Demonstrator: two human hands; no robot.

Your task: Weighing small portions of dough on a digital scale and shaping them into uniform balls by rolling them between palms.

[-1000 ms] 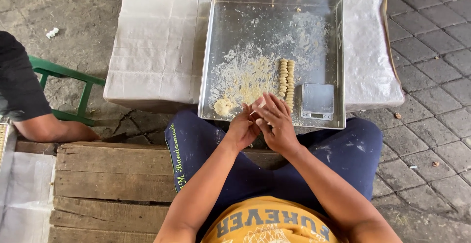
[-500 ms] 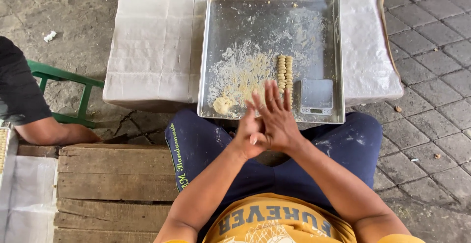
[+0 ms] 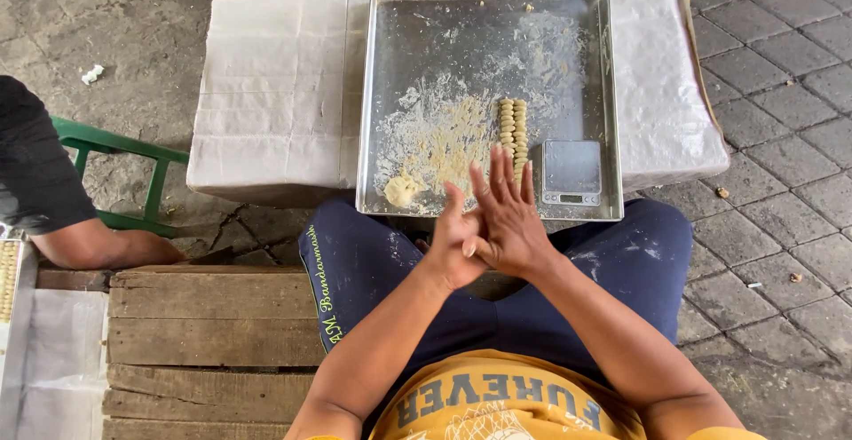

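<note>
My left hand (image 3: pixel 451 249) and my right hand (image 3: pixel 510 214) are pressed palm to palm above my lap, just in front of a square metal tray (image 3: pixel 366 94). The right hand lies on top with its fingers straight and spread. Whatever is between the palms is hidden. On the floured tray lie a small lump of pale dough (image 3: pixel 401 190) at the near left, two short rows of small shaped dough pieces (image 3: pixel 512 129) in the middle, and a small digital scale (image 3: pixel 571 172) at the near right.
The tray rests on a low stand covered in white sheet (image 3: pixel 266 85). A wooden pallet (image 3: pixel 204 333) lies at my left. Another person's arm (image 3: pixel 98 246) and a green stool (image 3: pixel 133 156) are at the far left, on paving stones (image 3: pixel 781 67).
My hands have drawn back slightly from the tray's near edge, and the right hand's fingers have straightened and slid forward over the left palm. The tray's contents have not moved.
</note>
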